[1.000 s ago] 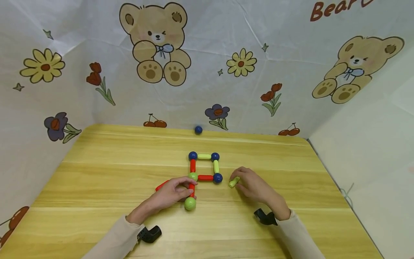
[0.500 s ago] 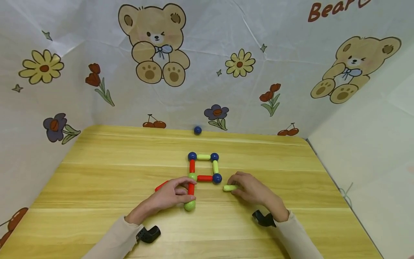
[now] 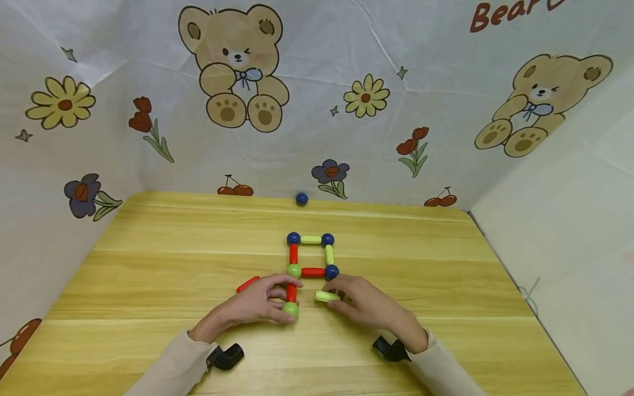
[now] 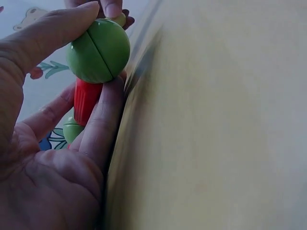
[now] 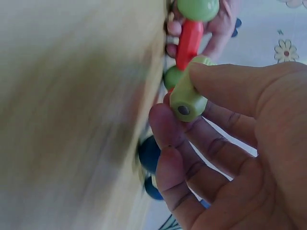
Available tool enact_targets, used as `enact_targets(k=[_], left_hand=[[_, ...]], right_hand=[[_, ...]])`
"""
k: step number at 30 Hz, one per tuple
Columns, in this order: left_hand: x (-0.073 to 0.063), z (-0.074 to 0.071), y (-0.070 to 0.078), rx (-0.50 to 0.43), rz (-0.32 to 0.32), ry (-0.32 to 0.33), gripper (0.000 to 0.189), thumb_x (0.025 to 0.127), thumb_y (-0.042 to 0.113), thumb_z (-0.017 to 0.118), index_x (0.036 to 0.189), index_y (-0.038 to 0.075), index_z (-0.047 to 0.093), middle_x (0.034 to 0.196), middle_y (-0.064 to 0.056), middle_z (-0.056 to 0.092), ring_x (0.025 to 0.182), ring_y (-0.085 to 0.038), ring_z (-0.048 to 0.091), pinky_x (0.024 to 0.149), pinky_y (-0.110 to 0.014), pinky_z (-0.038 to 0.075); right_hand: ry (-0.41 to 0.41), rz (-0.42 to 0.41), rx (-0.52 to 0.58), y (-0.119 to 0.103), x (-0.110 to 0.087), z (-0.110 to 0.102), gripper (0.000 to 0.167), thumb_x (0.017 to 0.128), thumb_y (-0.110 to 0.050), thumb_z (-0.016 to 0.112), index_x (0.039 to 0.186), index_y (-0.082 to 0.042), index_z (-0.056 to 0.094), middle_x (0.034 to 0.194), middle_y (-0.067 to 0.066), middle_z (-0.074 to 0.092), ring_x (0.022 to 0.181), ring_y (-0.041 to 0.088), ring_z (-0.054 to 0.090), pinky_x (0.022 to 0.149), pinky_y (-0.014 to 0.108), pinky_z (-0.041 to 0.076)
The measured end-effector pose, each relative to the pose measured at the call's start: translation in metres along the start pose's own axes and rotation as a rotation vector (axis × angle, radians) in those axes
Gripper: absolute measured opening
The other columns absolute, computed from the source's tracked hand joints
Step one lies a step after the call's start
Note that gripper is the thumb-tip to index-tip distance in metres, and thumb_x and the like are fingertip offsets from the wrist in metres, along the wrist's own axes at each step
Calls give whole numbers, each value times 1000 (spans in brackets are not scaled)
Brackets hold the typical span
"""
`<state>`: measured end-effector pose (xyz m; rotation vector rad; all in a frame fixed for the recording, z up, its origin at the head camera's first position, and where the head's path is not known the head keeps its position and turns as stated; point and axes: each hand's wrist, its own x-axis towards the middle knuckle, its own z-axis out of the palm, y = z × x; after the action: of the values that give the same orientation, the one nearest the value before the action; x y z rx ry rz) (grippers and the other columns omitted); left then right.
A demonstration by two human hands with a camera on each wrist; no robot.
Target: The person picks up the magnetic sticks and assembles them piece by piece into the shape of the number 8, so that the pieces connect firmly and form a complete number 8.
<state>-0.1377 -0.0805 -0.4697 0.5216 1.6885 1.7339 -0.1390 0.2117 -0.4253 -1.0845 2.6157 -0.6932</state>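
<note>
My left hand (image 3: 256, 301) grips the near end of a magnetic stick frame, thumb on a green ball (image 4: 98, 52) and fingers behind it and the red magnetic rod (image 4: 87, 99). That rod runs up to another green ball (image 3: 294, 270), the lower left corner of a square. Blue balls (image 3: 327, 240) stand at the square's other corners, joined by red rods (image 3: 312, 272) and yellow-green rods (image 3: 311, 240). To the right, my right hand (image 3: 369, 302) pinches a loose yellow-green magnetic rod (image 5: 188, 96) between thumb and fingers. Its near end shows a round metal tip, and it points toward the left hand.
A loose red rod (image 3: 248, 284) lies left of the frame, partly behind the left hand. One blue ball (image 3: 301, 199) sits at the back edge of the wooden table (image 3: 173, 264). A printed cloth (image 3: 317, 49) hangs behind the table.
My right hand has moved left with the yellow-green rod, which has turned to lie nearly crosswise close to the frame. My left thumb has slid down onto the near green ball.
</note>
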Motion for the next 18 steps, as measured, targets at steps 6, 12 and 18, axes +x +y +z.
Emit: enact_targets(k=[6,12,18], left_hand=[[-1,5,2,39,27,36,64,86,8,84,142,-2,53,130,-25,61,108,-22,66,89,-28,57],[-2,16,6,205,58,131,59,87,14,84,138,-1,60,119,-19,64,101,-23,64,85,-24,56],[-2,20,6,369,93,157,53,87,17,84,134,3,63,101,-10,59,90,-20,59,78,-22,54]], right_hand=[[-22,-11,11,-7,0,6,23,103,-20,66,124,-11,70,109,-3,68,86,5,55,76,22,49],[-43,-23,14,-11,0,11,25,104,-22,65,126,-12,70,115,-3,69,91,4,57,83,23,50],[-47,-52,17,-12,0,14,24,103,-20,65,125,-10,70,116,0,70,94,5,60,85,25,52]])
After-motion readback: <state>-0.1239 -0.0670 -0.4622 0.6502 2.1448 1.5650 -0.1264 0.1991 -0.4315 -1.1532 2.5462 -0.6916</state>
